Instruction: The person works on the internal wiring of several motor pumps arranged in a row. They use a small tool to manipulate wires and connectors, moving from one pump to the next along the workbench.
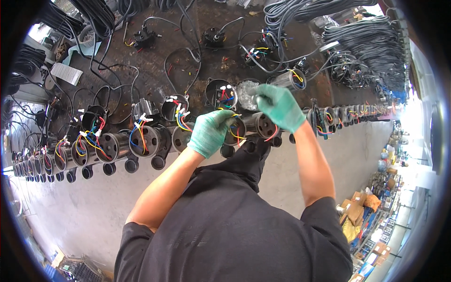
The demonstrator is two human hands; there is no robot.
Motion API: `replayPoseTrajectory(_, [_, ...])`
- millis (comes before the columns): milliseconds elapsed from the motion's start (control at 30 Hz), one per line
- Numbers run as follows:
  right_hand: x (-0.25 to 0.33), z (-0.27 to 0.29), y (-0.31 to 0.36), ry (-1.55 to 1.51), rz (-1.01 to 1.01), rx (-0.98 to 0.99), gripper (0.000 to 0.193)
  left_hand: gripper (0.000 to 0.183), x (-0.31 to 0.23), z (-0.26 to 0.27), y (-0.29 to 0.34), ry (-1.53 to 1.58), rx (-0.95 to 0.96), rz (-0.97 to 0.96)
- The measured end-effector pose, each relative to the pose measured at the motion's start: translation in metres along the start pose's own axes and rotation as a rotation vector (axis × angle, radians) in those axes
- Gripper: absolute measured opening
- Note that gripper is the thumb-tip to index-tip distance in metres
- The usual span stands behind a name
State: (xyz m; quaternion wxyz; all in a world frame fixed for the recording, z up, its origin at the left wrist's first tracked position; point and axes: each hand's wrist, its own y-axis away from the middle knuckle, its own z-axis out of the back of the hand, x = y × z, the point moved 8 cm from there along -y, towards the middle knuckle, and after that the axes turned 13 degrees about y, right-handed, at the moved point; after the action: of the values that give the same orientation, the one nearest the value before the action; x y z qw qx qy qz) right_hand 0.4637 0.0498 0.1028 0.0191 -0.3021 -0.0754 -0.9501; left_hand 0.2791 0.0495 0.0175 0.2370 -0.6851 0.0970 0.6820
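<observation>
My left hand (210, 134), in a green knit glove, is closed in a pinch on a yellow wire (237, 115) at a metal cylinder (236, 133) on the table's near edge. More wires hang from that cylinder's open end. My right hand (282, 107), gloved alike, hovers beside a clear plastic bag (247, 93) of small pale pieces. Its fingers are curled together, and whatever lies between them is too small to make out. Behind my left hand stands a round black cap (210, 96) with red and blue wires ending in white connectors.
A long row of wired metal cylinders (111, 146) lines the near edge. Coiled black cables (369, 49) pile up at the far right, with more at the far left. Loose cables and black caps cover the brown tabletop (164, 42). Boxes (354, 209) sit on shelving at lower right.
</observation>
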Motion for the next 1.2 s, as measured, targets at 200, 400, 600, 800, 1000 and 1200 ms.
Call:
replayPoseTrajectory(200, [0.006,-0.023,0.046,-0.073,-0.05,-0.226,0.028,0.017,-0.001,-0.001,0.0,-0.004,-0.007,-0.035])
replayPoseTrajectory(400, [0.019,-0.035,0.047,-0.042,-0.036,-0.243,0.025,0.018,0.001,-0.001,0.002,0.026,0.004,-0.023])
replayPoseTrajectory(600, [0.025,-0.037,0.039,0.039,0.058,-0.196,0.019,0.018,0.003,-0.001,0.001,0.075,0.011,0.016])
replayPoseTrajectory(800, [0.032,-0.044,0.026,0.443,0.166,-0.081,0.021,0.019,0.002,-0.006,0.001,-0.004,0.04,-0.092])
replayPoseTrajectory(1000, [0.025,-0.016,0.033,0.177,0.043,-0.123,0.03,0.017,0.001,0.004,0.001,0.051,0.014,-0.025])
replayPoseTrajectory(1200, [-0.149,0.092,0.117,0.645,-0.514,-0.494,0.048,0.017,0.005,-0.002,0.0,0.113,0.056,0.027])
